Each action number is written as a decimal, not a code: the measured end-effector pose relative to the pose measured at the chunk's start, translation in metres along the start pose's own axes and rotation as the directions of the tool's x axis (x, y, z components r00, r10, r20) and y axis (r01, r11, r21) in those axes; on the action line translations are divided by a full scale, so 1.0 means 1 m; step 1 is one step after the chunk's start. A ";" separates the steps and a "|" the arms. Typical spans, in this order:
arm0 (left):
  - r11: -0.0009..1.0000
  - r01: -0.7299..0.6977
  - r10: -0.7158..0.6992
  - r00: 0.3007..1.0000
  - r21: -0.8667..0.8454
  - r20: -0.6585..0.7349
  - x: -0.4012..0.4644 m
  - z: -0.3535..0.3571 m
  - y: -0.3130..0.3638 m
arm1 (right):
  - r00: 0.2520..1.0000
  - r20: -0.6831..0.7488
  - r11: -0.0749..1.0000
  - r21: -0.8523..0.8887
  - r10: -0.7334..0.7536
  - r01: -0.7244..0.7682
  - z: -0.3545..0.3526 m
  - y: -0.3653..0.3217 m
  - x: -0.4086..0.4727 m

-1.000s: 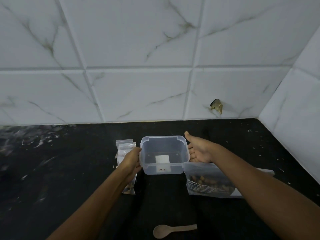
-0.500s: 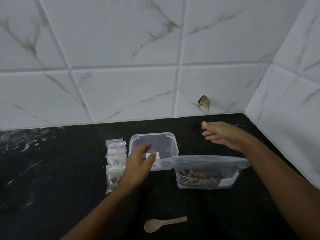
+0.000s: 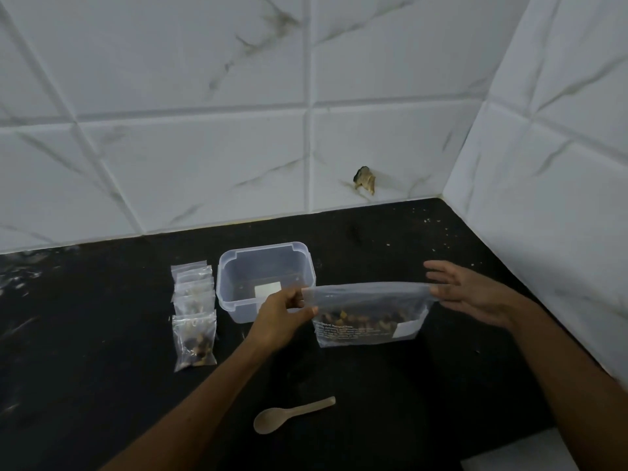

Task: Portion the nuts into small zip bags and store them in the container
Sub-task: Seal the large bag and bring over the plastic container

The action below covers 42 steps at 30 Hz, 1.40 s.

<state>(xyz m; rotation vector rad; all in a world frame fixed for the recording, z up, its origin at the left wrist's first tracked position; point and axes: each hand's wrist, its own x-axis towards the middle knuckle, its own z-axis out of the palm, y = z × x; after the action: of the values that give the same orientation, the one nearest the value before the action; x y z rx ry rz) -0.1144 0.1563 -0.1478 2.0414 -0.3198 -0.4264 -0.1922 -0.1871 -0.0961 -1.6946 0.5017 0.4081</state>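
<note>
Nut bag (image 3: 368, 314) upright, long axis left–right: left hand (image 3: 283, 317) pinches its left top corner; right hand (image 3: 475, 294), fingers straight, touches the right corner.

Your two forearms come into view bare from the bottom edge; no sleeve, cuff or glove covers them as far as the frame reaches. Your bare left hand (image 3: 282, 316) and bare right hand (image 3: 475, 294) carry no ring, watch, strap or band that shows. Nails are too small to tell.
</note>
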 end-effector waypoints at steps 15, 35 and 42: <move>0.988 0.066 -0.072 0.997 -0.137 -0.033 -0.003 0.019 0.003 | 0.889 -0.425 0.980 -0.016 0.172 -0.197 0.040 0.024 0.026; 0.902 -0.123 -0.066 0.908 -0.413 -0.414 0.014 -0.149 0.023 | 0.881 -0.281 0.909 0.061 -0.380 0.412 0.143 -0.139 0.035; 0.824 -0.014 -0.248 0.890 -0.567 -0.383 0.027 -0.148 -0.026 | 0.900 -0.314 0.913 0.176 -0.301 0.367 0.192 -0.116 0.079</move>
<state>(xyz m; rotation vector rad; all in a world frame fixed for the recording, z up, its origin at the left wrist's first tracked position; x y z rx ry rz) -0.0260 0.2740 -0.1082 1.5159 0.2064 -0.0937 -0.0618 0.0105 -0.0755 -1.5778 0.4294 -0.1440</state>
